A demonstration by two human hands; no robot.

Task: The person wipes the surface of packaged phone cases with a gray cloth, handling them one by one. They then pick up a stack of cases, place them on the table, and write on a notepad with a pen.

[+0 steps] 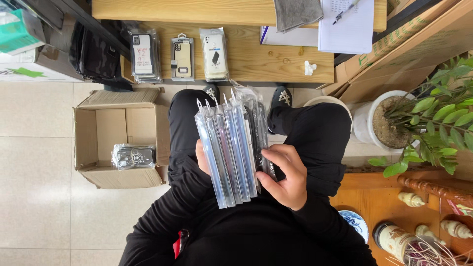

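Holding a fanned stack of clear plastic phone-case packets (231, 150) upright over the lap, the left hand (202, 157) props it from behind, mostly hidden, probably gripping; right hand (286, 175) fingers (270, 153) curl around its edge, keeping the glossy, slippery sleeves together.

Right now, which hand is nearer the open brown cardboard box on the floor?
Left hand, behind the packaged phone cases, box-side. Right hand grips their far side from the box.

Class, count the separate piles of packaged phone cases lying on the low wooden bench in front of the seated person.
3: a left pile, a middle pile and a right pile, side by side on the wooden bench. Each pile may hide more cases underneath.
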